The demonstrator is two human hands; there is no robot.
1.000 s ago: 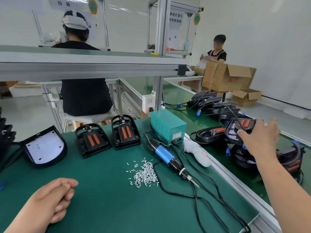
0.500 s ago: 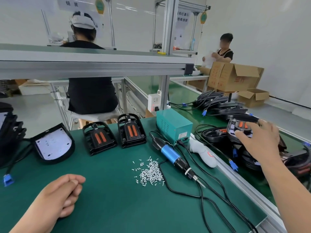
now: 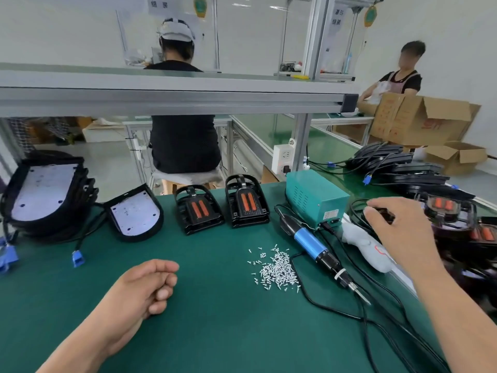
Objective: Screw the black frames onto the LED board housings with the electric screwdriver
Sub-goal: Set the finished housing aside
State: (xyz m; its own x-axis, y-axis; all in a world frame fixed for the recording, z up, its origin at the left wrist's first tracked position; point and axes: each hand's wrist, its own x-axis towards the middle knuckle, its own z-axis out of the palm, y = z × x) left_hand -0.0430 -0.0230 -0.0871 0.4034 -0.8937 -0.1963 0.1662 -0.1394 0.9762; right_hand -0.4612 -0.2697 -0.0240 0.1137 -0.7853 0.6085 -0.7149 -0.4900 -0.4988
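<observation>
Head view: the left hand [image 3: 150, 286] rests loosely curled and empty on the green mat [image 3: 215, 332], likely kept free to steady parts. The right hand [image 3: 398, 227] reaches over dark units [image 3: 451, 214] beyond the bench edge; whether it grasps one is unclear. The electric screwdriver [image 3: 312, 243] lies beside loose screws [image 3: 277, 267], handy for driving. Black frames [image 3: 197, 208] and an LED board housing [image 3: 134, 212] wait behind. The open cardboard boxes [image 3: 419, 119] hide their contents.

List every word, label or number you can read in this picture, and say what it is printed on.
"组装": white paper sign at upper left.
"组装", with the line above it blurred: white paper sign at upper right.
Brown cardboard box, red print: blurred.
Teal metal box, small label: too small.
</observation>
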